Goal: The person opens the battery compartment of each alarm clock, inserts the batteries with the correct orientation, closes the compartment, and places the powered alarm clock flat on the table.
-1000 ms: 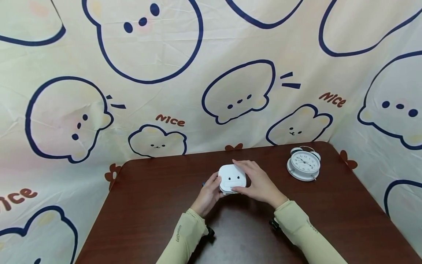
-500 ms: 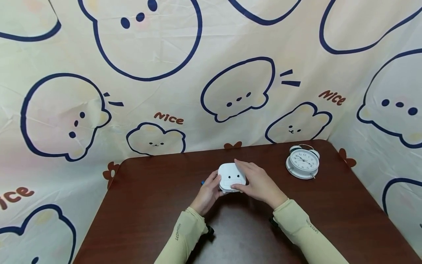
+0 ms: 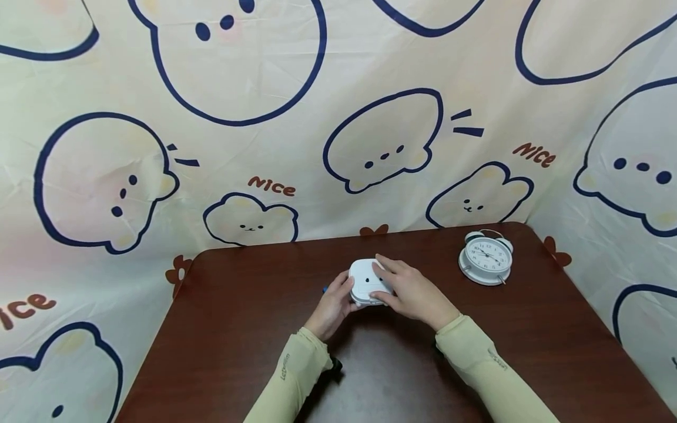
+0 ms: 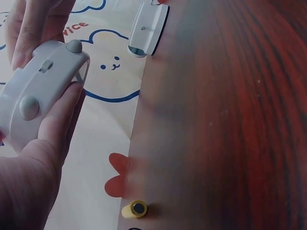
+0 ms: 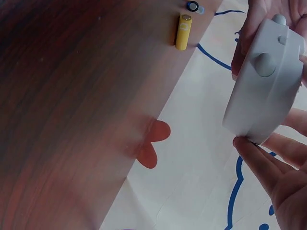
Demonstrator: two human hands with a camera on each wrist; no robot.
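Observation:
Above the table, both hands hold a small white square device [image 3: 362, 289] that resembles a desk clock. Its back, with two black dots and a rectangular lid, faces the head camera; its front is hidden. My left hand [image 3: 329, 310] grips the left side. My right hand [image 3: 420, 298] is at the right side, thumb on the lower back and a finger on the back near the right dot. Two rounded grey feet and a small switch show on the device's underside [image 4: 43, 88] in the left wrist view. The right thumb [image 5: 259, 160] touches its edge in the right wrist view.
A white twin-bell alarm clock [image 3: 485, 259] stands at the back right of the brown table [image 3: 254, 329]. A yellow battery [image 5: 183, 36] and a blue battery [image 5: 201, 10] lie near the far table edge. A cartoon-printed cloth [image 3: 296, 158] hangs behind.
A finger of the right hand has shifted from the device's top right edge onto its back, close to the right dot. The left hand keeps its hold, and the alarm clock stays put.

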